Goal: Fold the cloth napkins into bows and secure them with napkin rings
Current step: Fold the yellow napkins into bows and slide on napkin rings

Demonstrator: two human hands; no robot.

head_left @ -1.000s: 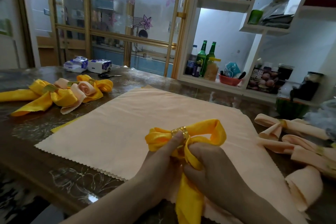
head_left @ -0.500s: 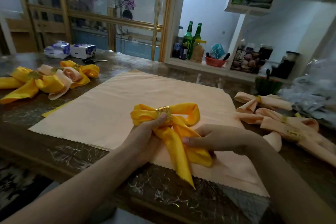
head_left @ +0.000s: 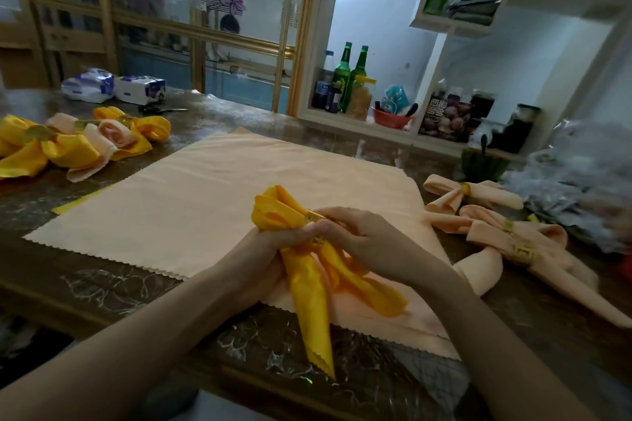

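Far left of frame: pile of finished yellow and peach cloth bows (head_left: 75,143) on the dark patterned counter (head_left: 102,287). Centre: flat peach cloth sheet with zigzag edge (head_left: 178,202), serving as the work surface.

Lower centre, over that sheet: left hand (head_left: 273,244), grip clenched round the waist of the yellow satin napkin (head_left: 307,287). Loops are bunched up-left above the fist. Two tails run toward the bottom edge, the longer one past the sheet's edge.

Gold metal napkin ring (head_left: 315,215) sits at the waist, touching the left fingers. Right hand (head_left: 359,232): grip pinching the ring; exact contact is hidden by the fingers.

Right of frame: ringed peach cloth bows (head_left: 496,225).

Step, my read: seating the ring, then dressing the loops. To do it well:
- left holds the waist tight so the gathers don't slip
- right centres the ring square on the waist
- then spread the loops evenly, same size
- satin looks slippery, so don't loosen the waist before the ring bites
- match the tails last
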